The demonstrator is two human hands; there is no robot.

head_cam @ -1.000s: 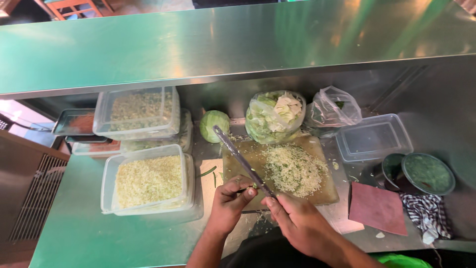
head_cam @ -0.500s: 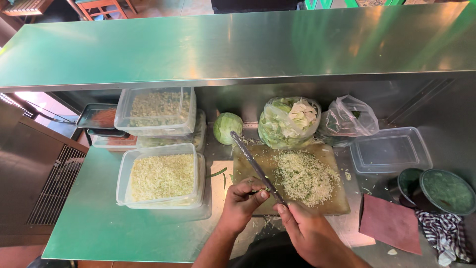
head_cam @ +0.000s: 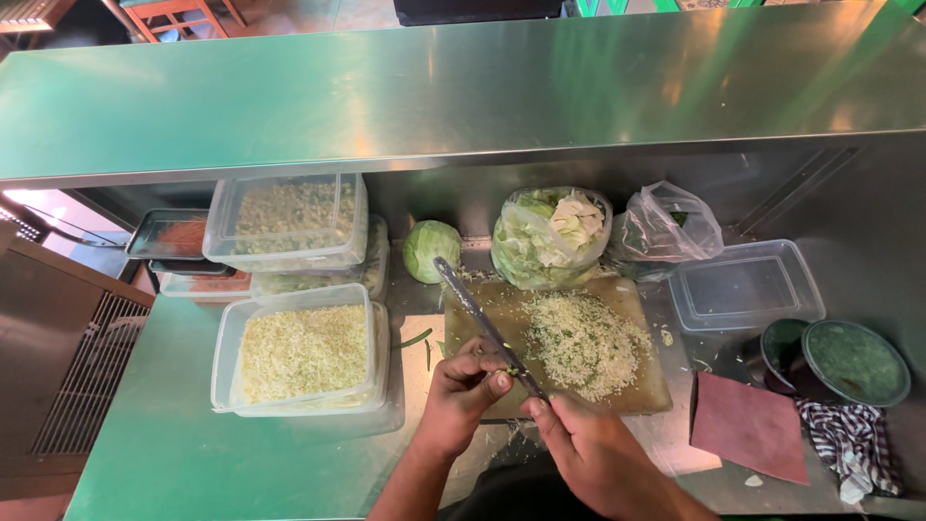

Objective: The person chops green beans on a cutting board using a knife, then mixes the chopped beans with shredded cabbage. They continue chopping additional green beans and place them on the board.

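My right hand (head_cam: 588, 449) grips the handle of a long knife (head_cam: 476, 314) whose blade points away over the left side of a wooden cutting board (head_cam: 656, 391). My left hand (head_cam: 461, 394) pinches the blade near the handle, fingers touching small green bits stuck to it. A pile of finely chopped cabbage (head_cam: 586, 342) lies on the board to the right of the blade.
A clear tub of chopped cabbage (head_cam: 301, 352) sits left of the board, with more stacked tubs (head_cam: 289, 227) behind. A cabbage piece (head_cam: 430, 250), a bag of cabbage leaves (head_cam: 550, 236), an empty clear tub (head_cam: 745, 285), green bowls (head_cam: 854, 362), a maroon mat (head_cam: 748, 426) and a striped cloth (head_cam: 854, 439) surround it.
My left hand has slid slightly along the blade near the handle. The view has shifted a little; the knife stays over the board's left side.
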